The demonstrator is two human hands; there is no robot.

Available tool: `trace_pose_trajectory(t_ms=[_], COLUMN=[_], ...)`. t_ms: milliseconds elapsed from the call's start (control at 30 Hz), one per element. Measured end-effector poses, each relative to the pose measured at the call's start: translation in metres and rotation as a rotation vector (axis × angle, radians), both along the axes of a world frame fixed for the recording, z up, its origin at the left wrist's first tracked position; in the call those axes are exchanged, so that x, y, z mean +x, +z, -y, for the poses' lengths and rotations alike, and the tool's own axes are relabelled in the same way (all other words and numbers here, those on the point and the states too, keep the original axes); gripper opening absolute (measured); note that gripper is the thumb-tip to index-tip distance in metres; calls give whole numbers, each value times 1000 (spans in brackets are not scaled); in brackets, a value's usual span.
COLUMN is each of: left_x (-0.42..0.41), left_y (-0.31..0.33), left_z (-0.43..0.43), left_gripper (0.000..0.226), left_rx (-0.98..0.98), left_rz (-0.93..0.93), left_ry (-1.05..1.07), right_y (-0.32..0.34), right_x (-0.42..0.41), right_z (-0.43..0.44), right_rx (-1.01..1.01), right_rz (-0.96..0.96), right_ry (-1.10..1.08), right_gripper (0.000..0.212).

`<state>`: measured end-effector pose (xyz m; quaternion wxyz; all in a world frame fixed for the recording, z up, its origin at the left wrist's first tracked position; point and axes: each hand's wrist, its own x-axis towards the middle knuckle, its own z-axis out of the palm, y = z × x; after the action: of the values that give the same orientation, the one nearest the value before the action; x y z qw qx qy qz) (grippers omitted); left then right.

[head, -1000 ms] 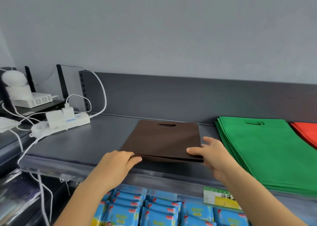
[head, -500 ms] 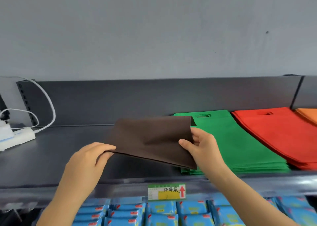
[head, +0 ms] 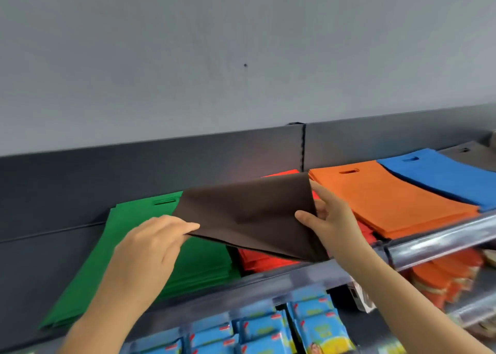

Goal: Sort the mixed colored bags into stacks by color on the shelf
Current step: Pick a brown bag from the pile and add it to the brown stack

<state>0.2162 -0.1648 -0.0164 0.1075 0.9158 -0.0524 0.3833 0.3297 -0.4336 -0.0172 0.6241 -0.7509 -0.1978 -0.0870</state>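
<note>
Pinching the brown bag (head: 249, 214) at its near left corner, the left hand (head: 150, 249) closes thumb and fingers on the fabric, while the right hand (head: 332, 219) grips its right edge, thumb on top. Held by these 2 hands, the bag hangs tilted above the shelf (head: 40, 273), with the green stack (head: 128, 246) and red stack (head: 263, 259) beneath it. To its right lie the orange stack (head: 389, 197) and blue stack (head: 434, 176).
</note>
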Motion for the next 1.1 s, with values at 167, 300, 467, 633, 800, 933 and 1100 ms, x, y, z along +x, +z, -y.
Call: trace_pose_trajectory(t_ms=[167,300,467,633,800,933,1100], left_x=[56,103,147,179,194,197,187], left_y=[6,7,4,5,12,11,7], left_z=[74,114,139,160,184,212,267], left_gripper=[33,34,31,39,37,34,26], left_rx=[88,161,190,111,89,35,-19], left_rz=[-36,-100,-184,-262,-392,-432,-364], left_ry=[-98,-165,-182,-250,-338,-312,-180], right_y=[7,-1,-10,-9,-11,-8,-10], right_x=[32,59,92,119,152,185,210], right_z=[83,126,152,175,204,227,261], right_rx=[-34,-22,-64,-114,-76,-301,-427], right_rz=[35,13,-27,-97,-512,-570,-269], right_ry=[-71,-183,-245,-231,-149,-73,81], right_gripper=[60,61,63,55,27,23,21])
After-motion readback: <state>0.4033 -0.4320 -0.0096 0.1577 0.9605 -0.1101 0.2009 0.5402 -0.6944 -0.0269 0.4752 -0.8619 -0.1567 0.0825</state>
